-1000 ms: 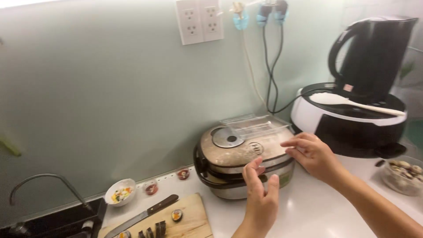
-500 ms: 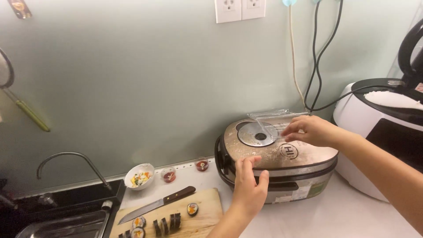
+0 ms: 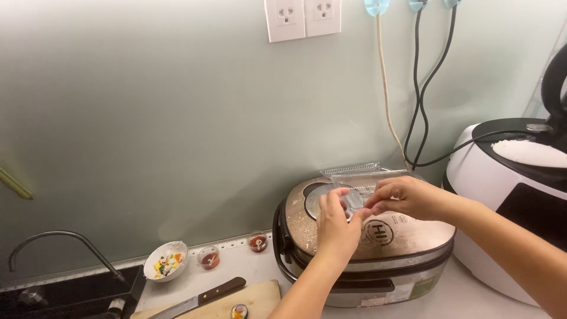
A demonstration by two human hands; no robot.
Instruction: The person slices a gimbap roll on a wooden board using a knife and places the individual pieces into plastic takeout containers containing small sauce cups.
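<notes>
Both hands | left hand (image 3: 335,221), right hand (image 3: 407,198) pinch clear ribbed plastic container (image 3: 357,180) | over rounded metallic cooker (image 3: 366,248)

Pale green kitchen wall (image 3: 147,118) above a white bench (image 3: 248,269), softly lit.

Double white socket (image 3: 302,19) high on the wall, blue hooks (image 3: 376,6) beside it with a cream cord (image 3: 385,88) and two black cords (image 3: 422,88) hanging down. Dark sink (image 3: 71,292) with a curved tap (image 3: 59,239) at lower left. Wooden cutting board (image 3: 260,298) with a knife (image 3: 201,298) at the front edge. Large white appliance (image 3: 502,195) at far right.
</notes>
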